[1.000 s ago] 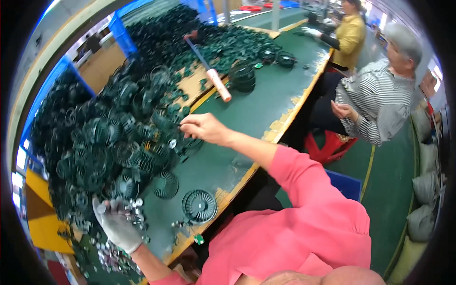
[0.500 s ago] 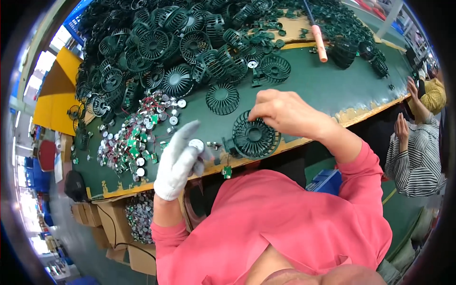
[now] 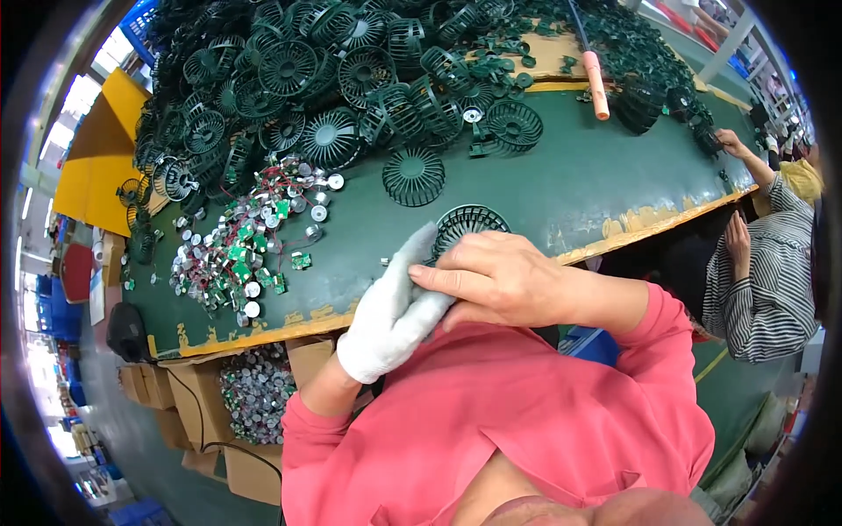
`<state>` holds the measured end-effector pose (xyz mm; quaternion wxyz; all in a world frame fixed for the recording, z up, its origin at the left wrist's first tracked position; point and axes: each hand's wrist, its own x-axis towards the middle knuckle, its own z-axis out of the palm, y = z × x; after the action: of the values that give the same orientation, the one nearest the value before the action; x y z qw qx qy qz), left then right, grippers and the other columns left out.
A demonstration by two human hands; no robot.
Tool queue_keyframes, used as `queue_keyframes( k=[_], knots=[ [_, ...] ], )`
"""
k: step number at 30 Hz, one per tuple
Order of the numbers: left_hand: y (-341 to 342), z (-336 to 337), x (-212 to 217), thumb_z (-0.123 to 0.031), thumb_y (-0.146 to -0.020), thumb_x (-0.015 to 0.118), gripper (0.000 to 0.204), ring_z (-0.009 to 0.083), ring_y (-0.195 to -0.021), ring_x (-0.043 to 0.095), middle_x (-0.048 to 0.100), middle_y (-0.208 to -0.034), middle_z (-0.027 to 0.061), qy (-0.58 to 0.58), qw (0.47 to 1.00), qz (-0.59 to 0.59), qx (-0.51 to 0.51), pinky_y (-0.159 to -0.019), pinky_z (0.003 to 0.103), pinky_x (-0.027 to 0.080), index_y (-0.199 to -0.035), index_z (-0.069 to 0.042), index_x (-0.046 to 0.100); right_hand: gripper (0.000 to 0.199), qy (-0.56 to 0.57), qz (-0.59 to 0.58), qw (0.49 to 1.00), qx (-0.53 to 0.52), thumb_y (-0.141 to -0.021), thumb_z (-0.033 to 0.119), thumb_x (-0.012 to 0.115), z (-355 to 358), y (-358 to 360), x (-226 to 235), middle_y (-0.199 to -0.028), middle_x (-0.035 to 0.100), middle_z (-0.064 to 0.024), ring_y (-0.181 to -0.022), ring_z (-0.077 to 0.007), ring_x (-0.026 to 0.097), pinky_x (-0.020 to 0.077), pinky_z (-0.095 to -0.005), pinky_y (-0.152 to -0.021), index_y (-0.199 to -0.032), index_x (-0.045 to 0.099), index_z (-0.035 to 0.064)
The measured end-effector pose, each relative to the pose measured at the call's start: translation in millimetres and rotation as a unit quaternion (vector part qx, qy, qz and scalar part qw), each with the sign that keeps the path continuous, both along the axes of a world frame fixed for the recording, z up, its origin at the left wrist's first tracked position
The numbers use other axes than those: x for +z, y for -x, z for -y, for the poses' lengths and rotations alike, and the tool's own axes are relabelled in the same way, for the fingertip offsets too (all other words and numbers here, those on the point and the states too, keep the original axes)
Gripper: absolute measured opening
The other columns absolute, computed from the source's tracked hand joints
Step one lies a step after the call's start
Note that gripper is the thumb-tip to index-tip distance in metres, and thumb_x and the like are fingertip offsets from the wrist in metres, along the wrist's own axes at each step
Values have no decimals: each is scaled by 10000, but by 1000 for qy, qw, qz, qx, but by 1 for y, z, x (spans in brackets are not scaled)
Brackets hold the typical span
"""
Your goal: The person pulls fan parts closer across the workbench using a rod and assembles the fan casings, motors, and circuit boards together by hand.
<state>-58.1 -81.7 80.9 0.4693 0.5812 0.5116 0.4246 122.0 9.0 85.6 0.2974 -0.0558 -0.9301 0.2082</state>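
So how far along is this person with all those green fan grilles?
Early, by the look of it. Both hands, the gloved left hand and bare right hand, hold one grille. A large heap of grilles and scattered small parts remain. No finished pieces are clearly visible.

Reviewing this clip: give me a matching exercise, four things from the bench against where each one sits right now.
Things:
1. dark green fan grille
2. orange-handled tool
3. small green circuit boards
4. cardboard box of silver parts

Places:
A. below the near table edge
B. far side of the table, by the grille pile
C. under the left hand and right hand
D. spread on the table, left of the hands

Pairs: 1-C, 2-B, 3-D, 4-A
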Motion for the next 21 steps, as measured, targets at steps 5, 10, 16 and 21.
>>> queue_keyframes(
  k=[5,10,16,21],
  knots=[
    [-6,-4,12,-215,-828,658,691,243,-803,630,624,-976,153,29,995,-94,20,-714,346,512,-1384,29,328,390,-38,18,998,-41,-728,171,735,-8,-7,5,-871,591,-48,-787,-229,580,448,-345,-668,-1087,625,67],
    [-8,-9,-1,-207,-696,741,457,316,-916,602,587,-1052,121,-185,913,-353,83,-744,393,508,-1116,-105,593,301,-131,118,975,-132,-721,172,737,-25,-14,1,-804,566,-20,-781,-204,536,387,-353,-772,-994,638,93],
    [3,-18,-25,-229,-742,709,379,250,-825,575,567,-967,50,-242,877,-414,18,-697,367,481,-1088,-125,595,287,-125,194,968,-96,-705,221,748,-37,-16,-5,-726,583,-5,-825,-198,532,369,-382,-834,-944,657,92],
    [7,-20,-24,-248,-738,709,338,217,-774,562,574,-909,19,-269,862,-430,14,-665,342,461,-1049,-149,621,331,-137,230,960,-83,-693,248,755,-32,-9,-9,-729,580,-8,-805,-201,538,377,-368,-830,-962,656,83]
  ],
)
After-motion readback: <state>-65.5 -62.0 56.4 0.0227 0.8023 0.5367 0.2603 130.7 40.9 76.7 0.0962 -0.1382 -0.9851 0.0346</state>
